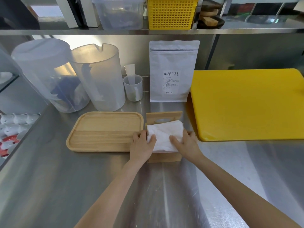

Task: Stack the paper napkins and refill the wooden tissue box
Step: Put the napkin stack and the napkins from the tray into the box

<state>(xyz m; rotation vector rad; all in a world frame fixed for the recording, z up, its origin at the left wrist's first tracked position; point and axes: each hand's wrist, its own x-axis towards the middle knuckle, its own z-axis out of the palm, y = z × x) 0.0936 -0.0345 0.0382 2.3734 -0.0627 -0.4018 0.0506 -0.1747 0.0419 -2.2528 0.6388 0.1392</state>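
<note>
A stack of white paper napkins (164, 134) lies in the top of the open wooden tissue box (164, 157) at the middle of the steel counter. The box's wooden lid (164, 116), with an oval slot, stands up behind the stack. My left hand (142, 145) grips the stack's left edge, thumb on top. On the right side my right hand (185, 142) holds the napkins, fingers pressing the top sheet. The stack's far edges are slightly fanned.
An empty wooden tray (105, 131) lies just left of the box. A yellow cutting board (246, 102) lies to the right. Behind stand a white tea pouch (172, 71), a small measuring cup (133, 88) and two large plastic pitchers (98, 76). A shelf runs overhead.
</note>
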